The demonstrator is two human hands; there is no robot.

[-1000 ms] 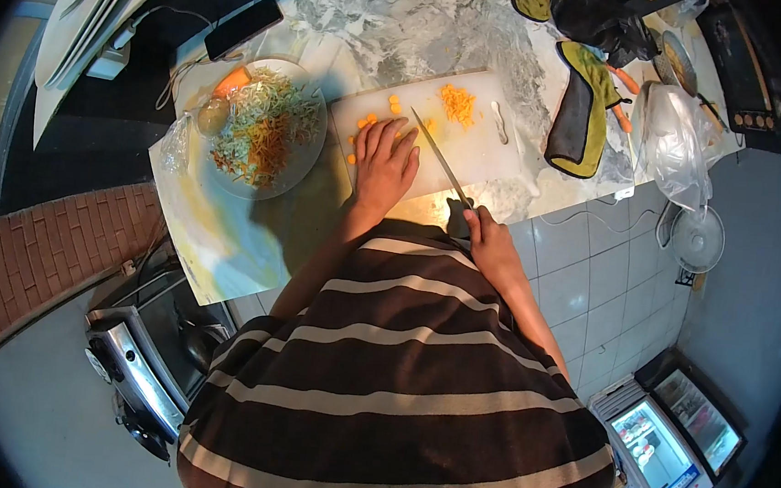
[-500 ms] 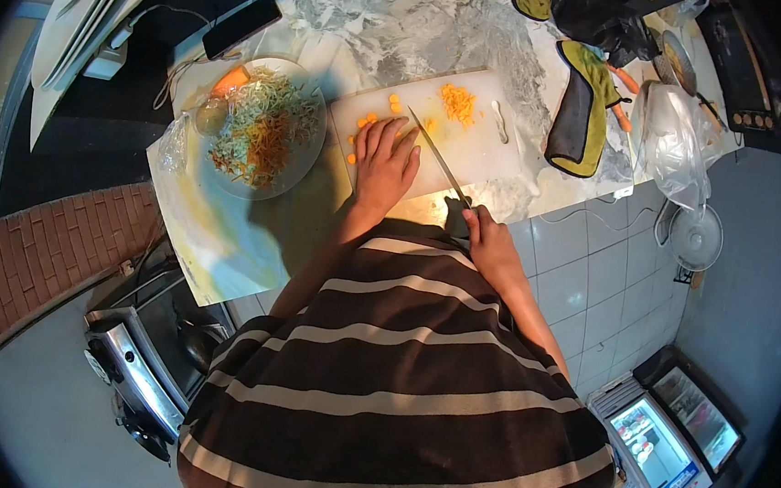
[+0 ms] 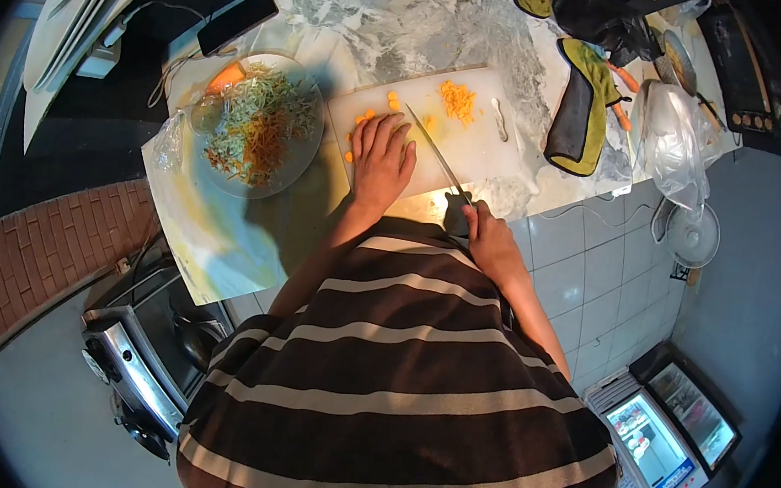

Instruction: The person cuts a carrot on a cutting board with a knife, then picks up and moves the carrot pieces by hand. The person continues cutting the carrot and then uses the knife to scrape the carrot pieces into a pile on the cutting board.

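My right hand [image 3: 492,238] is wrapped round the handle of a long knife [image 3: 440,156], whose blade slants up and left over the white cutting board [image 3: 471,154]. On the board's left part lies my left hand [image 3: 381,163], palm down, fingers bent over something I cannot make out. Orange slices [image 3: 394,101] sit just beyond and beside its fingers. A heap of chopped orange pieces [image 3: 458,102] rests on the board's right half, near a small white object [image 3: 499,120]. Left of the board stands a large plate [image 3: 311,151] of shredded green and orange vegetables.
A dark phone [image 3: 238,24] with a cable is at the back left. To the right lie a green-edged dark cloth [image 3: 577,112], carrots [image 3: 622,117] and a clear plastic bag [image 3: 676,143]. A metal appliance [image 3: 147,362] stands below left, a lit display fridge [image 3: 654,448] below right.
The view has shifted very slightly. My left hand, my right hand and the knife keep nearly the same places on and beside the board.
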